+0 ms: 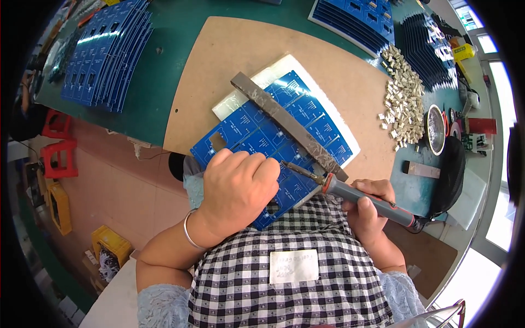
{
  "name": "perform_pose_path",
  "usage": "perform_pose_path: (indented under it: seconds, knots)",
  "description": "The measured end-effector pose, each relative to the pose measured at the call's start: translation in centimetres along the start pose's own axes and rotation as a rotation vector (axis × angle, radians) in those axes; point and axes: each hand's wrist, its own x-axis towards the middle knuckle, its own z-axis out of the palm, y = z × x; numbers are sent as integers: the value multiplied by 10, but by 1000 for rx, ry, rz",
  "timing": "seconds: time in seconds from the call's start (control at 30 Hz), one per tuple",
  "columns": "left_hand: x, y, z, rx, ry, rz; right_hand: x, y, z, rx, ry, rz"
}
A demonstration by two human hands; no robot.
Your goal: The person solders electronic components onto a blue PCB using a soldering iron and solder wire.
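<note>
Circuit board (273, 136) partly hidden under left hand (238, 188), metal bar (287, 123), markings too small

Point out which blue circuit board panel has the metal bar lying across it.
The blue panel on the brown board, under the left hand; the other stacks carry no metal bar.

Blue circuit board panel (273, 136) lying flat on a white pad, crossed diagonally by a grey metal bar (287, 123); grey-handled soldering iron (350, 191), tip on the panel.

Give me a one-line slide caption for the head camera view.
Right hand holds a soldering iron to a blue circuit board panel under a metal bar, left hand resting on the panel.
</note>
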Motion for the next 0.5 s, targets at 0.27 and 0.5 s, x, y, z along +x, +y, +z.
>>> perform_pose_path:
  seconds: [0.27, 0.5]
  knots:
    - [1, -5, 0, 11, 0, -15, 2, 0, 3, -11, 8, 15]
    - [-2, -15, -21, 68, 133, -69, 17, -3, 10, -77, -49, -205]
